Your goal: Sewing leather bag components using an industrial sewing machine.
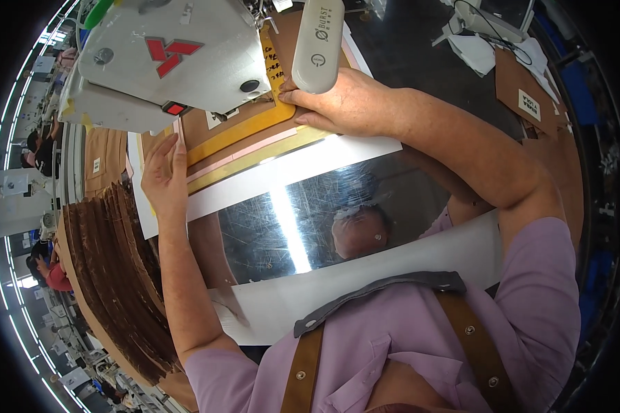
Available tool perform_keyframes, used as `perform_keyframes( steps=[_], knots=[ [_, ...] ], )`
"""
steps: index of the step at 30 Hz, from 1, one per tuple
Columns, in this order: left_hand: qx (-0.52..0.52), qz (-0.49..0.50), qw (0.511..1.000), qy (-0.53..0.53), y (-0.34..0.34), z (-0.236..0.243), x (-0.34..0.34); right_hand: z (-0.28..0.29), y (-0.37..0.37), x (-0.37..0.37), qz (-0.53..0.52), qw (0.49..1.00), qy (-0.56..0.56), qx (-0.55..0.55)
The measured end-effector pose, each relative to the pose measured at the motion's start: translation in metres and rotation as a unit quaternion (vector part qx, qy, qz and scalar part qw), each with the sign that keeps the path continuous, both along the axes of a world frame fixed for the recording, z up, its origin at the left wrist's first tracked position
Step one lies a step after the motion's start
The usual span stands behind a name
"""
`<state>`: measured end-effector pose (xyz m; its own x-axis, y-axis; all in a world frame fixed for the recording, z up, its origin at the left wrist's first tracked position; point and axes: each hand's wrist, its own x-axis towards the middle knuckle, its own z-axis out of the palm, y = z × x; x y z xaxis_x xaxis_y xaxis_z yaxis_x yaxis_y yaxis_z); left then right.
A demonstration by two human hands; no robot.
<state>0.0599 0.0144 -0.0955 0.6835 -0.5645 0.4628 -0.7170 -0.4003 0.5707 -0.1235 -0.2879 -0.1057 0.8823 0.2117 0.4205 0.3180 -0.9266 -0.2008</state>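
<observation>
A sewing machine with a grey-white head [186, 51] stands over a flat layered template. The template has a yellow plastic strip frame [234, 142] around brown fabric [203, 134], with pink and pale yellow strips along its near side. My left hand [164, 175] lies at the template's left edge, fingers stretched out and thumb apart. On the right, my right hand [348, 103] reaches under a white oblong lamp [318, 48]. Its fingertips rest spread on the yellow frame's corner and the strip beside it. The needle area is hidden behind the machine head.
White sheet [365, 144] lies under the template, on a shiny scratched metal plate [255, 241]. At left, a thick stack of dark brown pieces [114, 275] stands close to my forearm. Brown pieces with a label [528, 104] and a white stand with a cable [486, 27] lie far right.
</observation>
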Motion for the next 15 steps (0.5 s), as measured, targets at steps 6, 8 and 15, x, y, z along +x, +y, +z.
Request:
perform_keyframes(
  steps=[6, 8, 15],
  knots=[
    [0.085, 0.142, 0.986, -0.025, 0.055, -0.012, 0.048, 0.006, -0.033, -0.018, -0.125, 0.992, 0.001, 0.029],
    [0.079, 0.159, 0.984, 0.003, 0.087, -0.033, 0.067, 0.007, -0.025, -0.01, -0.183, 0.982, 0.032, 0.014],
    [0.179, 0.169, 0.969, 0.014, 0.086, -0.038, 0.083, -0.007, -0.045, -0.014, -0.286, 0.954, 0.082, -0.014]
  ],
)
